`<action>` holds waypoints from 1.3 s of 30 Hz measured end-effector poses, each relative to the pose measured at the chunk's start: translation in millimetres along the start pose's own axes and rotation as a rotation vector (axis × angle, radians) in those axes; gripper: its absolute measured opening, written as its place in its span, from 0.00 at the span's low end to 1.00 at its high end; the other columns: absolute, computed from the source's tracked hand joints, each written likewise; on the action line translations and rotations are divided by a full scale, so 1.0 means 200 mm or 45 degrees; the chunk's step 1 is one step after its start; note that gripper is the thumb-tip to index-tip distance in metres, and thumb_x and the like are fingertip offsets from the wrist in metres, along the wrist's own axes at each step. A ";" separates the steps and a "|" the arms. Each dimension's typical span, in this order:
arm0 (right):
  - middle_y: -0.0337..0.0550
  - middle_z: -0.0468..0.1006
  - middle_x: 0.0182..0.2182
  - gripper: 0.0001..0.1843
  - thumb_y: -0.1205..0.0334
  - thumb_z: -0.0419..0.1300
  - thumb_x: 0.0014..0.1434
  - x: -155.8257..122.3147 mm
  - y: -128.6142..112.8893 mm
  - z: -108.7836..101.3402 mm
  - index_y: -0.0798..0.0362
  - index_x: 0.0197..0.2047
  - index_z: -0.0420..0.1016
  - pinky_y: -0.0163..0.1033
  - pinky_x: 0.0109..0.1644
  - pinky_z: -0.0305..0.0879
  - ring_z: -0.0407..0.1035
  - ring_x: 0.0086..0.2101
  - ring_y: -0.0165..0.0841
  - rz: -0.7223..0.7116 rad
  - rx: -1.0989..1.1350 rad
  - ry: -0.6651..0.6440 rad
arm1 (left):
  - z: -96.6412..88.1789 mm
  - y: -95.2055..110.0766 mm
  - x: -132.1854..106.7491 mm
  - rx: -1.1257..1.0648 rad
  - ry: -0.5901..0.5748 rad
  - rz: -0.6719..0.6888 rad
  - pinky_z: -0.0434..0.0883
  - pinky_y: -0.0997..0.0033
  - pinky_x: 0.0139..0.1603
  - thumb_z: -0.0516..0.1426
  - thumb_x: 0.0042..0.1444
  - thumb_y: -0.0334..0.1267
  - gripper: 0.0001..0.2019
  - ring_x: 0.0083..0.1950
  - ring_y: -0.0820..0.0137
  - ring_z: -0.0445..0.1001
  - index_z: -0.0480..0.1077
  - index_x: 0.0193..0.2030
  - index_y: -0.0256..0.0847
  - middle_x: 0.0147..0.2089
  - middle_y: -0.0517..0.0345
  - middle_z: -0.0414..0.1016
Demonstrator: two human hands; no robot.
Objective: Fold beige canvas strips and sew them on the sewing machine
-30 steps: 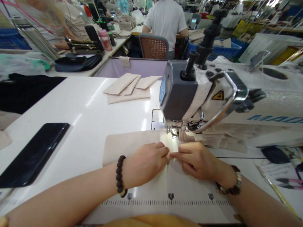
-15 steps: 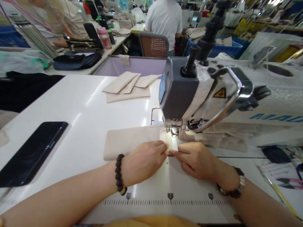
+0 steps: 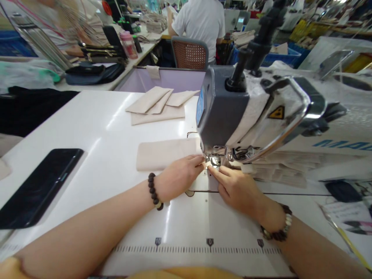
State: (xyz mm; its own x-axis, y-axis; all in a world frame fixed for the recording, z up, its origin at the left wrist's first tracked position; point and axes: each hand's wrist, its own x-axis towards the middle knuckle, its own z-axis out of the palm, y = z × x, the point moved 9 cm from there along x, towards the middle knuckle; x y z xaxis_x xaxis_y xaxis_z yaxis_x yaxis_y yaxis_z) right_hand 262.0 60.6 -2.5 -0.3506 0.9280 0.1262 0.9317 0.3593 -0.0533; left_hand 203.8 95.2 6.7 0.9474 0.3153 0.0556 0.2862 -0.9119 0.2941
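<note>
A folded beige fabric piece [image 3: 162, 153] lies flat on the machine bed, its right end under the sewing machine's presser foot [image 3: 215, 159]. My left hand [image 3: 183, 174] is closed on the near right edge of the fabric, fingers together, just left of the foot. From the other side my right hand [image 3: 236, 188] reaches in, its index finger stretched to the fabric's corner in front of the foot and the other fingers curled. Its thumb is mostly hidden. The sewing machine head [image 3: 223, 108] stands over both hands.
Several beige pieces [image 3: 158, 102] lie loosely stacked behind, and more fabric [image 3: 279, 166] is bunched under the machine arm. A black phone [image 3: 40, 186] rests at left. Yellow-handled tweezers [image 3: 345, 236] lie at right. A person in a white shirt [image 3: 200, 27] sits beyond the lilac bin [image 3: 177, 79].
Both hands have moved away from me, toward the presser foot. The fabric piece has slid the same way and a little right, its end now under the foot.
</note>
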 end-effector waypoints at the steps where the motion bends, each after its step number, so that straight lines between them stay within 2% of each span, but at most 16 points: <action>1: 0.43 0.74 0.32 0.25 0.70 0.48 0.53 0.00 0.00 0.00 0.58 0.56 0.64 0.36 0.26 0.54 0.68 0.29 0.32 0.014 -0.011 0.002 | -0.01 -0.01 0.01 -0.005 0.009 -0.009 0.61 0.66 0.60 0.46 0.61 0.25 0.12 0.57 0.68 0.63 0.65 0.48 0.30 0.51 0.45 0.66; 9: 0.43 0.75 0.33 0.25 0.70 0.49 0.52 0.00 0.01 0.00 0.57 0.55 0.65 0.34 0.28 0.56 0.68 0.30 0.31 0.048 -0.004 -0.031 | -0.02 -0.07 0.02 0.024 0.103 -0.070 0.59 0.63 0.60 0.46 0.62 0.27 0.12 0.57 0.67 0.62 0.65 0.49 0.31 0.52 0.45 0.66; 15: 0.43 0.74 0.33 0.25 0.71 0.49 0.52 0.00 0.01 0.00 0.57 0.55 0.65 0.35 0.28 0.56 0.68 0.30 0.31 0.037 0.023 -0.038 | -0.01 -0.06 0.01 0.040 0.058 -0.054 0.58 0.63 0.60 0.46 0.61 0.27 0.13 0.58 0.67 0.61 0.63 0.51 0.32 0.54 0.44 0.65; 19: 0.42 0.74 0.32 0.25 0.71 0.48 0.53 0.01 0.01 0.01 0.56 0.54 0.65 0.36 0.27 0.54 0.68 0.29 0.32 0.056 0.028 -0.039 | 0.00 -0.06 0.01 0.157 0.048 -0.082 0.57 0.58 0.61 0.45 0.61 0.27 0.14 0.61 0.64 0.58 0.61 0.53 0.32 0.57 0.43 0.62; 22: 0.41 0.75 0.33 0.24 0.70 0.48 0.53 0.00 0.02 0.01 0.56 0.54 0.66 0.36 0.28 0.55 0.68 0.29 0.31 0.077 0.042 -0.052 | 0.01 -0.09 0.00 0.290 0.039 -0.220 0.59 0.54 0.59 0.44 0.61 0.26 0.15 0.60 0.60 0.58 0.59 0.54 0.30 0.57 0.40 0.62; 24: 0.41 0.75 0.33 0.24 0.70 0.48 0.53 0.00 0.02 0.01 0.56 0.54 0.66 0.36 0.28 0.55 0.68 0.29 0.31 0.082 0.049 -0.061 | -0.01 -0.14 -0.02 0.347 0.009 -0.340 0.62 0.55 0.56 0.43 0.60 0.24 0.16 0.59 0.59 0.61 0.59 0.54 0.27 0.56 0.36 0.63; 26: 0.41 0.75 0.33 0.25 0.70 0.48 0.53 0.00 0.03 0.01 0.56 0.54 0.66 0.35 0.28 0.55 0.68 0.28 0.30 0.085 0.058 -0.057 | -0.06 -0.20 -0.07 0.327 -0.011 -0.442 0.66 0.59 0.52 0.42 0.58 0.22 0.17 0.56 0.60 0.65 0.59 0.54 0.26 0.53 0.37 0.66; 29: 0.41 0.75 0.33 0.25 0.71 0.49 0.52 0.00 0.03 -0.01 0.56 0.54 0.67 0.34 0.30 0.56 0.68 0.29 0.30 0.078 0.096 -0.036 | -0.25 -0.34 -0.18 0.125 0.098 -0.635 0.68 0.61 0.49 0.44 0.54 0.21 0.22 0.49 0.62 0.71 0.60 0.55 0.33 0.46 0.46 0.72; 31: 0.41 0.75 0.32 0.24 0.72 0.49 0.52 0.00 0.02 -0.01 0.56 0.53 0.67 0.34 0.31 0.57 0.68 0.30 0.30 0.067 0.119 -0.028 | -0.42 -0.42 -0.27 -0.187 0.360 -0.745 0.68 0.57 0.50 0.48 0.54 0.28 0.20 0.48 0.61 0.71 0.63 0.54 0.38 0.46 0.50 0.72; 33: 0.41 0.75 0.31 0.24 0.72 0.49 0.52 0.00 0.02 -0.02 0.56 0.53 0.67 0.34 0.32 0.57 0.68 0.30 0.30 0.061 0.123 -0.021 | -0.52 -0.46 -0.34 -0.748 0.632 -0.718 0.69 0.57 0.49 0.50 0.54 0.32 0.20 0.46 0.62 0.72 0.63 0.54 0.37 0.47 0.50 0.72; 35: 0.41 0.74 0.31 0.23 0.72 0.49 0.53 0.00 0.02 -0.02 0.56 0.52 0.68 0.34 0.33 0.58 0.68 0.30 0.30 0.060 0.119 -0.014 | -0.50 -0.47 -0.40 -1.196 0.777 -0.699 0.70 0.58 0.48 0.50 0.53 0.33 0.21 0.45 0.62 0.72 0.62 0.55 0.33 0.46 0.48 0.72; 36: 0.41 0.74 0.31 0.23 0.72 0.49 0.53 0.00 0.02 -0.02 0.56 0.52 0.68 0.34 0.33 0.58 0.68 0.31 0.30 0.060 0.120 -0.013 | -0.46 -0.48 -0.42 -1.301 0.780 -0.727 0.70 0.57 0.48 0.50 0.53 0.33 0.21 0.44 0.62 0.73 0.62 0.54 0.32 0.46 0.46 0.72; 38: 0.42 0.74 0.32 0.23 0.72 0.48 0.53 0.01 0.02 -0.02 0.56 0.53 0.68 0.34 0.35 0.59 0.68 0.31 0.31 0.065 0.125 -0.014 | -0.33 -0.50 -0.48 -1.229 0.680 -0.848 0.70 0.55 0.48 0.51 0.53 0.35 0.21 0.46 0.60 0.72 0.62 0.54 0.32 0.47 0.44 0.71; 39: 0.42 0.74 0.32 0.23 0.72 0.48 0.53 0.01 0.02 -0.02 0.56 0.53 0.67 0.34 0.35 0.59 0.68 0.32 0.31 0.070 0.126 -0.016 | -0.28 -0.50 -0.52 -1.057 0.618 -0.908 0.69 0.53 0.49 0.51 0.53 0.37 0.22 0.48 0.59 0.71 0.61 0.55 0.32 0.49 0.43 0.70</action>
State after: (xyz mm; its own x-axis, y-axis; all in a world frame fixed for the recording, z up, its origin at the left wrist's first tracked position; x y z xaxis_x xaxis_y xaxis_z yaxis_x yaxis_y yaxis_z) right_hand 266.0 63.1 1.0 -0.3013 0.9474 0.1078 0.9358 0.3155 -0.1573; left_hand 69.1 168.9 25.2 0.4089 0.9100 -0.0683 0.3760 -0.0998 0.9212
